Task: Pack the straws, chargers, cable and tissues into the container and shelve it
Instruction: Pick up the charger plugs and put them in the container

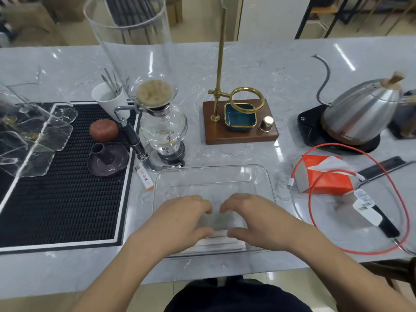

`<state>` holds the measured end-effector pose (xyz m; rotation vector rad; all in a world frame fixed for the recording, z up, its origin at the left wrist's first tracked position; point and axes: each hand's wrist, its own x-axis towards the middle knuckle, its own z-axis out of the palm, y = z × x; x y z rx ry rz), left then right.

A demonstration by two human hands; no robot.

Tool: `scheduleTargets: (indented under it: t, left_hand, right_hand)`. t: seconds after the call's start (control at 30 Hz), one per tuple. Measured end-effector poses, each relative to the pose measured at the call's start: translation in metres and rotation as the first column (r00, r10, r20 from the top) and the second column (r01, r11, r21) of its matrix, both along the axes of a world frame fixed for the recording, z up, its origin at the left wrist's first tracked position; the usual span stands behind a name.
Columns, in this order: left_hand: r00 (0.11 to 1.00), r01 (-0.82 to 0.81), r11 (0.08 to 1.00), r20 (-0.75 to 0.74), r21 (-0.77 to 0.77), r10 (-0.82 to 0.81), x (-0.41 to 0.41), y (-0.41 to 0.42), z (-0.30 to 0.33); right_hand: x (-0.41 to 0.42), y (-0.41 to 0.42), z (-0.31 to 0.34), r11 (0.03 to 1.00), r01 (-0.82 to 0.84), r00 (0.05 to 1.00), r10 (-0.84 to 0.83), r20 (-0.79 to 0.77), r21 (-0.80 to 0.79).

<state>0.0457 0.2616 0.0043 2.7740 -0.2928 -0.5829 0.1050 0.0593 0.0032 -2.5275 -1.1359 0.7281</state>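
A clear plastic container [258, 176] stands on the marble counter in front of me. A bundle of white wrapped straws [219, 242] lies inside along its near wall. My left hand [180, 221] and my right hand [258, 219] hover over the container with fingers loosely curled and thumbs just above the straws, holding nothing that I can see. To the right lies an orange tissue pack [328, 181]. A red cable [405, 206] loops around it and around the white chargers [365, 207], one of which joins a black part [388, 228].
A siphon coffee maker [162, 129] and a tall glass cylinder [132, 41] stand behind the container at left. A wooden drip stand [238, 129] is behind centre, a steel kettle [360, 111] at back right. A black mat [67, 188] with dishes covers the left. A white-orange stick [144, 177] lies beside the container.
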Motion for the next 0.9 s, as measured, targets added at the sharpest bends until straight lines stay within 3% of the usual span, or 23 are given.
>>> scheduleTargets:
  t: [0.2,0.37,0.9]
  left_hand:
    - [0.987,-0.010,0.985,0.155,-0.170,0.037,-0.001,-0.016,0.006]
    - [0.974,-0.002,0.961,0.215,-0.277,0.064,0.002,-0.032,0.008]
    - [0.954,-0.003,0.889,0.264,-0.458,0.139,0.026,-0.156,0.016]
  right_hand:
    - [-0.011,-0.017,0.007,0.970,0.129,0.978,-0.159,0.135,0.208]
    - [-0.022,-0.035,0.015,0.906,0.237,0.948,-0.294,0.119,0.350]
    - [-0.019,-0.177,0.019,0.785,0.398,0.862,-0.497,0.101,0.474]
